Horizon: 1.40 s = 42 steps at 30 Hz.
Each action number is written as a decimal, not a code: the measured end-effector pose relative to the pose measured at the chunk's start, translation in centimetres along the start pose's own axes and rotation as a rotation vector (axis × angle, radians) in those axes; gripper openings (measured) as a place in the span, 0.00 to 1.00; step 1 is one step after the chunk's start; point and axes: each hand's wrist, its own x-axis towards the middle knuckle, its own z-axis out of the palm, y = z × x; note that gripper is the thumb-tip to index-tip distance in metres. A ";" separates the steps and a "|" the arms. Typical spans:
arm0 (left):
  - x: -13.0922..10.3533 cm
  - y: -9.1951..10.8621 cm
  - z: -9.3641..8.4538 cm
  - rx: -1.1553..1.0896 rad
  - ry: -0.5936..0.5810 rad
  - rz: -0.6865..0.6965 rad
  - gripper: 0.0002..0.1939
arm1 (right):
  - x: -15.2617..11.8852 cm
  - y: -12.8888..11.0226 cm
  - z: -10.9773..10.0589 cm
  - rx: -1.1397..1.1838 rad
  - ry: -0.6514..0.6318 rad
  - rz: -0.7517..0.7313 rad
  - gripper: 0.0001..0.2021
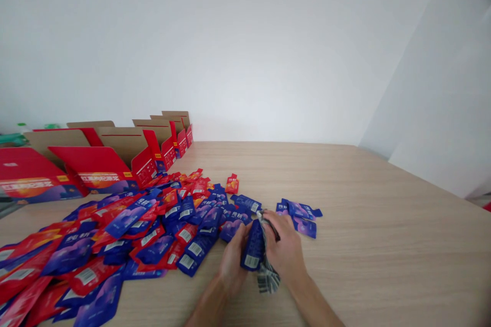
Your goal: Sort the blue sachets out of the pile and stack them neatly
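Note:
My left hand (232, 260) grips a blue pouch (252, 250) with a white barcode label toward its lower end. A crumpled grey striped cloth (269, 281) is bunched in my right hand (286, 248), whose fingers are closed round it against the right side of the pouch. Something dark shows between those fingers, too small to make out. A few blue and purple pouches (306, 227) lie together just beyond my right hand. Left of my left hand, a large heap of red and blue pouches (134, 214) covers the table.
Several open red cartons (111, 168) with brown inner flaps stand in a row at the left and back left. A single red pouch (232, 184) lies at the heap's far edge. The wooden table (383, 225) extends to a white wall (276, 61) behind.

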 end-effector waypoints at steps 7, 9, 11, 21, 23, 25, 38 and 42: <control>0.1 1.2 -1.3 -0.070 0.192 0.096 0.11 | -2.9 -2.7 1.5 0.090 -0.309 -0.200 0.15; 0.0 1.3 -1.6 -0.031 0.245 0.122 0.21 | -2.9 -3.1 1.2 0.139 -0.339 -0.189 0.14; 0.0 1.2 -1.7 0.020 0.290 0.148 0.32 | -2.7 -3.1 0.7 0.189 -0.280 -0.144 0.12; -0.2 1.8 -1.1 0.192 0.144 0.222 0.34 | -2.2 -0.7 0.0 0.210 -0.011 0.144 0.09; -0.2 1.8 -1.2 0.183 0.140 0.240 0.35 | -2.3 -0.6 0.3 0.223 -0.018 0.145 0.09; -0.2 1.7 -1.3 0.178 0.126 0.243 0.33 | -2.5 -0.7 0.4 0.243 -0.030 0.124 0.10; -0.4 0.5 -1.0 -0.030 0.177 0.073 0.18 | -3.4 -1.2 2.0 0.095 -0.173 -0.136 0.16; -0.4 1.0 -1.0 -0.073 0.192 0.019 0.18 | -3.6 -0.6 2.3 0.024 -0.172 -0.166 0.18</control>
